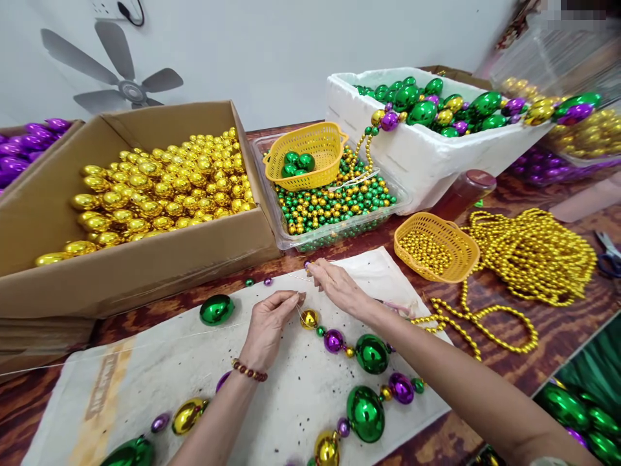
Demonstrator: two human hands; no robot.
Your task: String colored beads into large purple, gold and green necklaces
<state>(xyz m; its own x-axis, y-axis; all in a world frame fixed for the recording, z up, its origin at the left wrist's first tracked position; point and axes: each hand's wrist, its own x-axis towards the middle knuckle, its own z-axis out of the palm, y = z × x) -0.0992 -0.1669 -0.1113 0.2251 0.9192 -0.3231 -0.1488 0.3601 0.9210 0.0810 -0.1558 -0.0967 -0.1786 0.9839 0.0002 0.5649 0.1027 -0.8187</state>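
Note:
My left hand [269,323], with a beaded bracelet at the wrist, pinches a thin white string [299,312] over the white cloth. My right hand [337,285] is closed just beyond it, with a small purple bead [307,264] at its fingertips. Below the hands, a gold bead [309,318] ends a strand of green, purple and gold beads that curves down the cloth. A large purple bead [334,341] and a large green bead [372,354] belong to that strand. One loose green bead [217,310] lies left of my left hand.
A cardboard box [233,249] of gold beads stands at left. Behind the cloth [184,362] is a transparent tray [334,228] of small beads. A white foam box [436,155] holds green beads. At right are a yellow basket [460,249], gold bead strands [533,255] and scissors [609,252].

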